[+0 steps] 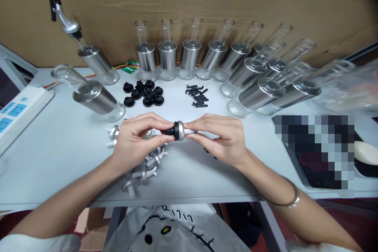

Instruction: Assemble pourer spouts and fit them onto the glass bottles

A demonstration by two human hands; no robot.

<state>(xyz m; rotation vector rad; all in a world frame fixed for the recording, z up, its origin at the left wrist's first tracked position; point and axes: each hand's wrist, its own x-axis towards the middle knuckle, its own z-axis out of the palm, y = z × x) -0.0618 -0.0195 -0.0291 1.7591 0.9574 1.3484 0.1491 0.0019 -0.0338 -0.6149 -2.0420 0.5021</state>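
Above the table (189, 181), the left hand (137, 138) is pinching the ribbed black stopper (169, 131) between thumb and fingers, while the right hand (220, 136) is grasping the metal spout (181, 130) butted against it. If the two are sitting crooked, uneven pressing could be folding the ribs, and a slackening pinch could be letting the piece fall among the loose spouts (143, 174) lying nearby. The stopper is looking rubbery and ringed, the spout is shining smooth and round, and behind them clear glass bottles (186, 73) are wearing brushed-metal sleeves (191, 57)
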